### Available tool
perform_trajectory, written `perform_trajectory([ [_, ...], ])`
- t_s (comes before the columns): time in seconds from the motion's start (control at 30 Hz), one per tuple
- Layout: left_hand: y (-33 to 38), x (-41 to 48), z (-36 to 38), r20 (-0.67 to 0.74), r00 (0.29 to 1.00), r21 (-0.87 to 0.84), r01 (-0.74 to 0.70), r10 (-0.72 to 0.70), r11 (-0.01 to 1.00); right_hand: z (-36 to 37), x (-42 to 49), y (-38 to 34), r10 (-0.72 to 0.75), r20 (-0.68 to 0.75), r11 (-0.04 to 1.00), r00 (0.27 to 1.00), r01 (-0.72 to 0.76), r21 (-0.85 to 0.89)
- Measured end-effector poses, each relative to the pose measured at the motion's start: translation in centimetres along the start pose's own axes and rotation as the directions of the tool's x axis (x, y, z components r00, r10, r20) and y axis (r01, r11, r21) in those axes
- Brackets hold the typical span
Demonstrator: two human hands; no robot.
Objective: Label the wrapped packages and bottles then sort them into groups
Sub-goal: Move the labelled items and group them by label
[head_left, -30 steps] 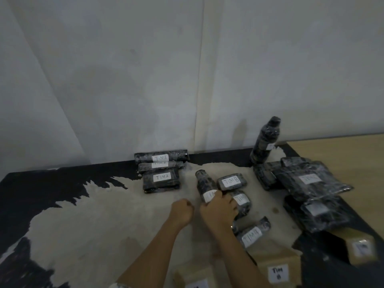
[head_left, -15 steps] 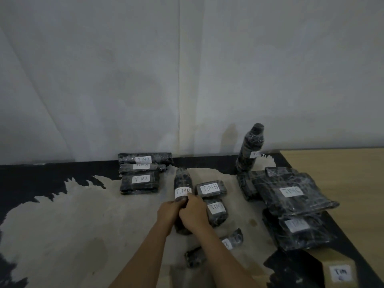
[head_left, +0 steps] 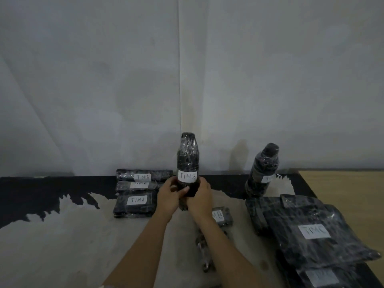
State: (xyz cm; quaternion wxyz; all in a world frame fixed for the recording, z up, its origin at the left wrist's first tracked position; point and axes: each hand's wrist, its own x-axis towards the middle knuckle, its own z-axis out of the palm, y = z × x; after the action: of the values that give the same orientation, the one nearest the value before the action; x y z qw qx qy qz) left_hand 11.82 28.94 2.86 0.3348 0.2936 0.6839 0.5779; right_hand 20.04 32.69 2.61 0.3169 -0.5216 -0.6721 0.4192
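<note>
- There are two bottles, both wrapped in dark shiny film. The first bottle (head_left: 188, 161) is upright in the middle, in front of the wall, and it carries a white label (head_left: 187, 176) with "TIMB".
- Two hands hold this first bottle at its lower part. The left hand (head_left: 168, 197) curls its fingers round it from the left and the right hand (head_left: 200, 197) from the right. The bottom of the bottle is hidden behind the hands, so I cannot tell if it touches the table.
- The second bottle (head_left: 262, 169) stands to the right, near the wall, a little tilted. Its label is only partly readable.
- Three packages marked "TIMA" lie in one group to the left of the hands: the back package (head_left: 145, 175), the middle package (head_left: 137, 186) and the front package (head_left: 135, 204), close one behind the other.
- One small package (head_left: 224, 216) shows the letters "MB" and is partly covered by the right forearm. One more wrapped thing (head_left: 204, 254) lies partly under that forearm, and no label shows on it.
- On the right at least three flat packages are piled. The big package (head_left: 311, 231) marked "TIMC" is on top, a lower package (head_left: 320, 277) with a blurred label is at its near side, and a third package (head_left: 254, 215) is at its left edge.
- The table (head_left: 41, 194) is black with a large pale worn patch (head_left: 62, 246). At the far right there is a light wooden part (head_left: 342, 194).
- The wall (head_left: 83, 80) is grey-white, with a thin vertical seam (head_left: 179, 80) in the middle.
</note>
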Motion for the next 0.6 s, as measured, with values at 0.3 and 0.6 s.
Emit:
perform_trajectory([
  [0.3, -0.9, 5.2, 1.5, -0.059, 0.998, 0.051, -0.032, 0.035, 0.998, 0.7, 5.3, 1.0, -0.045, 0.05, 0.999, 0.998, 0.044, 0.019],
  [0.6, -2.4, 7.6, 1.7, -0.096, 0.994, 0.045, -0.045, 0.049, 0.998, 2.5, 7.6, 2.1, -0.052, 0.047, 0.995, 0.998, 0.048, 0.088],
])
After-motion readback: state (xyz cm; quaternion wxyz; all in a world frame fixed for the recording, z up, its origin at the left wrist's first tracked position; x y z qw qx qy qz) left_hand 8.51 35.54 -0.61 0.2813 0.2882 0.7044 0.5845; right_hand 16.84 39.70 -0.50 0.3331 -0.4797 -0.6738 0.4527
